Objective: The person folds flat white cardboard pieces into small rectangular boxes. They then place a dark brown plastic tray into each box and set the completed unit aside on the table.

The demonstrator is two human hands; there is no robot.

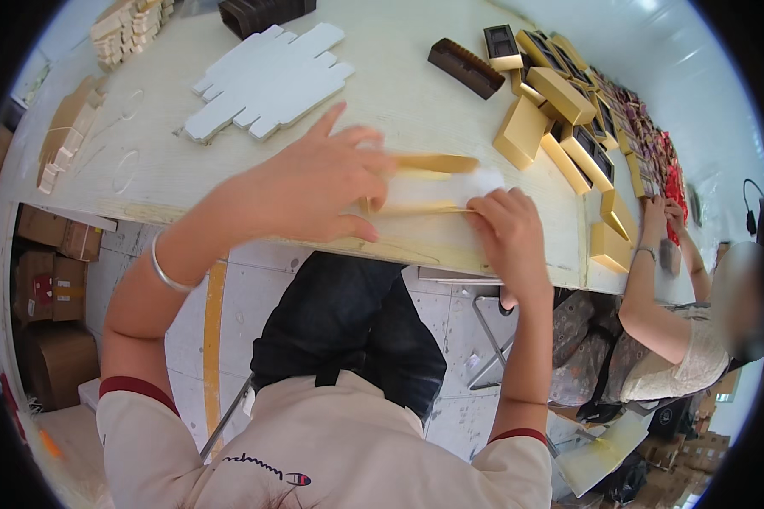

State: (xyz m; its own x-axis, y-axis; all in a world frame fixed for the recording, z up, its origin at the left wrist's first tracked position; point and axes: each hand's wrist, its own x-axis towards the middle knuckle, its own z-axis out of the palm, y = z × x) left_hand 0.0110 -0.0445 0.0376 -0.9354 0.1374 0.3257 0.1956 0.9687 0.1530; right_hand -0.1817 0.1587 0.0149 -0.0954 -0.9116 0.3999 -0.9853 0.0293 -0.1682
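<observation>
A partly folded gold-and-white cardboard box (437, 162) lies at the front of the table, blurred by motion, its long side walls standing up. At its right end my right hand (514, 231) has its fingers closed on the near wall. My left hand (318, 182) is at the left end, smeared by movement. Its forefinger points up, its thumb stands apart, and the other fingers bend toward the box without a visible grip.
Flat white card blanks (267, 76) lie behind my left hand. A dark brown tray stack (465, 68) is at the back, beside piled gold boxes (522, 131). Bundled card strips (68, 131) lie at left. On the right, a co-worker's hands (662, 216) touch something red.
</observation>
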